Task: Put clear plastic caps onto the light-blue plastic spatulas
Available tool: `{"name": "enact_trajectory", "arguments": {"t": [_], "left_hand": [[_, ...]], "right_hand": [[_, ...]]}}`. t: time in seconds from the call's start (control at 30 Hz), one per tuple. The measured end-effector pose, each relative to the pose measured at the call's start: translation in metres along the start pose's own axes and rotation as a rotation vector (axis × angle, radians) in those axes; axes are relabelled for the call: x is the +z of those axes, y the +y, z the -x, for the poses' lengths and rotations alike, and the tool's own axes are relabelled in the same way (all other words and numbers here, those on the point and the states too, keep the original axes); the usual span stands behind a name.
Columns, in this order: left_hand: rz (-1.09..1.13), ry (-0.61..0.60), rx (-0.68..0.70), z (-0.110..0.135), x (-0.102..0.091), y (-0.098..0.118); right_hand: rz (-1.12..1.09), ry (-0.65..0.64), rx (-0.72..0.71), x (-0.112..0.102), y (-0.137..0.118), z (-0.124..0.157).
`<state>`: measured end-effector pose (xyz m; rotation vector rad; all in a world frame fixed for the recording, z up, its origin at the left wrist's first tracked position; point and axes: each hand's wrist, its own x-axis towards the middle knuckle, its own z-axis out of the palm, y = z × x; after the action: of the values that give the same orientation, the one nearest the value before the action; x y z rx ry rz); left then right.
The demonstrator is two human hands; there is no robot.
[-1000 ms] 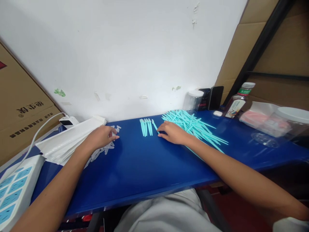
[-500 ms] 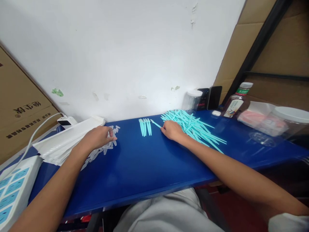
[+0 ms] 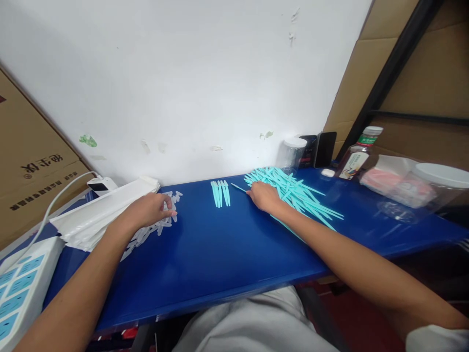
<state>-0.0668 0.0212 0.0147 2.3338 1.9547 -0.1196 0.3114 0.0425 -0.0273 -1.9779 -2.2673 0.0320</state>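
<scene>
On the blue table (image 3: pixel 205 254) lies a loose heap of turquoise plastic sticks (image 3: pixel 296 193) at the right. My right hand (image 3: pixel 264 196) rests at the heap's left edge, fingers pinched on one turquoise stick (image 3: pixel 239 187) that points left. A short row of aligned turquoise sticks (image 3: pixel 220 192) lies just left of it. My left hand (image 3: pixel 148 210) sits curled over a pile of small clear plastic caps (image 3: pixel 157 222), thumb and fingers pinched together; what it holds is too small to see.
A stack of white sleeves (image 3: pixel 98 212) lies at the left, beside a white power strip (image 3: pixel 22 288) and a cardboard box (image 3: pixel 29 166). At the back right stand a clear jar (image 3: pixel 291 154), a phone (image 3: pixel 326 148), a bottle (image 3: pixel 357 154) and a lidded plastic container (image 3: pixel 421 188).
My right hand has drawn back to the right from beside the aligned row to the heap's edge, with one stick in its fingers. The left hand has barely shifted over the caps.
</scene>
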Motion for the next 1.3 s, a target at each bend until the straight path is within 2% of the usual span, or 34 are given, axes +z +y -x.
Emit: {"name": "enact_trajectory", "arguments": {"t": [0.2,0.43,0.5,0.7,0.8,0.9,1.07,1.2,1.3], "left_hand": [[0.038,0.006,0.007,0.000,0.002,-0.001],[0.019,-0.009,0.004,0.002,-0.001,0.003],[0.020,-0.018,0.008,0.002,-0.003,0.003],[0.086,0.016,0.039,0.000,-0.001,-0.007],[0.146,-0.008,0.050,0.000,0.000,-0.010],[0.215,-0.059,0.055,0.001,-0.001,-0.010],[0.218,-0.109,0.056,0.001,-0.002,-0.008],[0.205,-0.119,0.095,0.000,0.001,-0.003],[0.208,-0.083,0.141,0.001,0.004,0.008]], "right_hand": [[0.016,0.031,-0.014,0.000,-0.001,0.002],[-0.003,0.054,-0.047,0.001,0.011,-0.005],[-0.032,0.027,-0.102,-0.003,0.016,-0.005],[-0.131,-0.117,-0.384,-0.018,0.036,0.004],[-0.170,-0.133,-0.475,-0.019,0.040,0.007],[-0.137,-0.116,-0.463,-0.015,0.034,0.009],[-0.078,-0.030,-0.408,-0.002,0.011,0.008],[-0.081,0.051,-0.485,0.009,-0.006,0.003],[-0.119,0.081,-0.556,0.017,-0.011,0.000]]}}
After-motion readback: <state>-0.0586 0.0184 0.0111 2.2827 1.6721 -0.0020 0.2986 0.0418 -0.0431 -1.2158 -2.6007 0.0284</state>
